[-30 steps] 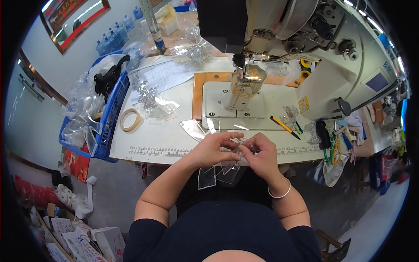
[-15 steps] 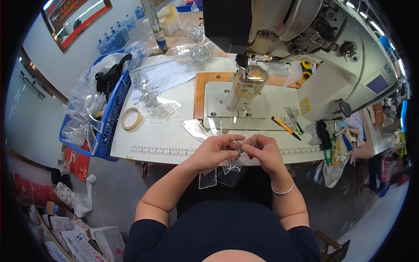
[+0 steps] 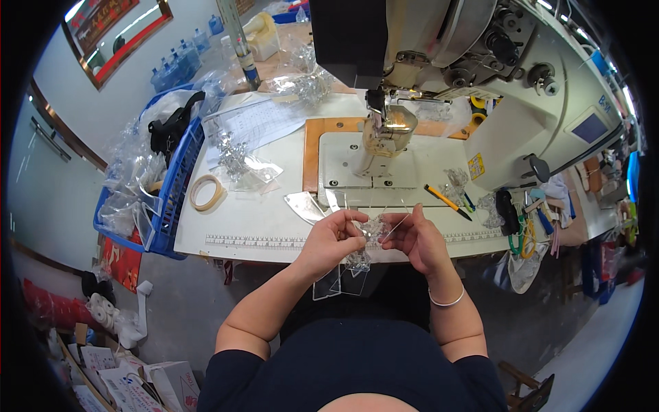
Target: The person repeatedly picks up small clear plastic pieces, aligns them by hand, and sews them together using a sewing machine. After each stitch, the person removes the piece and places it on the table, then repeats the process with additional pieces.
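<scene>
At the front edge of the table, my left hand point(image 3: 334, 238) pinches a bundle of clear plastic pieces point(image 3: 371, 229) between thumb and fingers. Thin clear strips stick up from the bundle, and clear flat panels point(image 3: 353, 281) hang below it past the edge. My right hand point(image 3: 420, 242), with a silver bangle at the wrist, is turned palm inward beside the bundle. Its thumb is lifted away from the fingers, whose tips reach toward the plastic; whether they touch it is hard to see. Beyond my hands stands a sewing machine point(image 3: 388, 141).
A tape roll point(image 3: 206, 192), crumpled clear plastic point(image 3: 235, 155) and paper sheets point(image 3: 264, 118) lie on the left. A blue basket point(image 3: 180, 180) stands beside the table. An orange pen point(image 3: 447, 202) and several tools point(image 3: 506, 213) lie right. A ruler strip point(image 3: 257, 241) runs along the front.
My right hand has let go of the plastic bundle, opened its thumb and moved slightly right. My left hand still holds the bundle, a little lower and further left.
</scene>
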Motion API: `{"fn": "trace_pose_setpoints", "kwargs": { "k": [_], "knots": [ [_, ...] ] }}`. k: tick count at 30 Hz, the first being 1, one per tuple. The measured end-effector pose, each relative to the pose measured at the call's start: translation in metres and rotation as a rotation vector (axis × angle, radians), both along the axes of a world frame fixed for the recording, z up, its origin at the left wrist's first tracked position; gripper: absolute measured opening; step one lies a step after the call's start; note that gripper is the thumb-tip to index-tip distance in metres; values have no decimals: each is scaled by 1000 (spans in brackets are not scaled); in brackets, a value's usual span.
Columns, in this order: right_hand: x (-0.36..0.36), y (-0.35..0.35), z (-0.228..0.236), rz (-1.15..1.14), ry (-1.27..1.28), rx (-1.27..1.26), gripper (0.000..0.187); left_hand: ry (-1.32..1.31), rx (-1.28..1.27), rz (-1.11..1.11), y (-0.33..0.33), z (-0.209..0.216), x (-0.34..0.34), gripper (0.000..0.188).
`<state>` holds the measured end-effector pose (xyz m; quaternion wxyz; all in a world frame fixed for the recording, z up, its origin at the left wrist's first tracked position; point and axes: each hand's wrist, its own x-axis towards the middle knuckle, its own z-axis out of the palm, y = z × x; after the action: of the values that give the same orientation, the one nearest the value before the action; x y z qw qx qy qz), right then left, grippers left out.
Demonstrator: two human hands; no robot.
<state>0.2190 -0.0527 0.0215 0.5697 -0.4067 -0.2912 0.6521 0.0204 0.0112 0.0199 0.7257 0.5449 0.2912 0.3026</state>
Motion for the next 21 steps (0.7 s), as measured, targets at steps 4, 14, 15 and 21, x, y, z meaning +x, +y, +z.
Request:
{"fn": "trace_pose_setpoints", "kwargs": {
  "k": [4, 14, 15, 21],
  "knots": [
    [-3, -3, 3, -14, 28, 23, 46, 42, 41, 6, -2, 1, 0, 36],
    [-10, 6, 9, -334, -417, 216, 11, 270, 472, -113, 33, 40, 17, 30],
    [-6, 7, 6, -403, -344, 267, 9, 258, 522, -131, 39, 48, 29, 30],
    [40, -7, 30, -560, -182, 453, 21, 253, 884, -238, 46, 92, 100, 27]
  ]
}}
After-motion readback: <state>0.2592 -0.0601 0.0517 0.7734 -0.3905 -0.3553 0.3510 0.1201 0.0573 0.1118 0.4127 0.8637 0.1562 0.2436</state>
